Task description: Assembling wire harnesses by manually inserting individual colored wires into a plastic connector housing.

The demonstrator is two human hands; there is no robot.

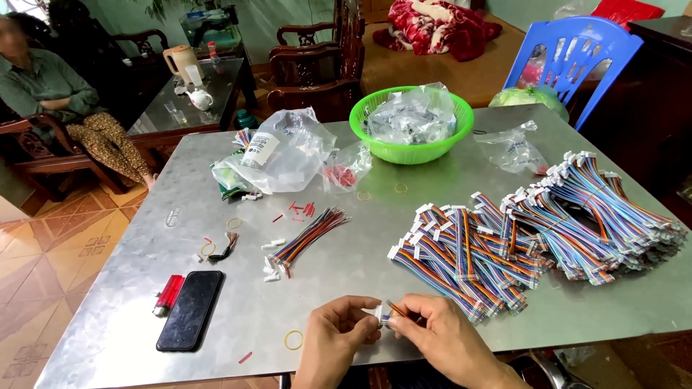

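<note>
**A:** What are the hands doing at the near edge of the dull grey metal table [432,166]?

**B:** The left hand [337,333] has thumb and fingertips closed on a small white plastic connector [378,313]. The right hand [440,333] pinches the thin coloured wires [396,310] that run into it. Both grips are tight and the two hands touch, just above the table edge.

**A:** How would you handle that step well?

**B:** I'd hold the connector square and still, grip each wire close to its tip so it can't buckle, and push straight in, not at an angle. Keeping the work low over the table means a dropped piece stays near.

**A:** And the packages, from the left?

**B:** First a red cylindrical lighter [168,294] beside a black rectangular phone [190,310]. Further back lies a crumpled clear plastic bag [285,155] with a white oblong label [260,148] on it, and just beside it a smaller clear bag holding something red [347,171]. Next, a round green plastic basket [411,148] full of clear packets [412,115]. Right of that, a small clear bag with a pale label [513,150] lies flat.

**A:** And finished pieces?

**B:** Heaps of rainbow-coloured ribbon cables with white end plugs [533,234] fill the right side.
</note>
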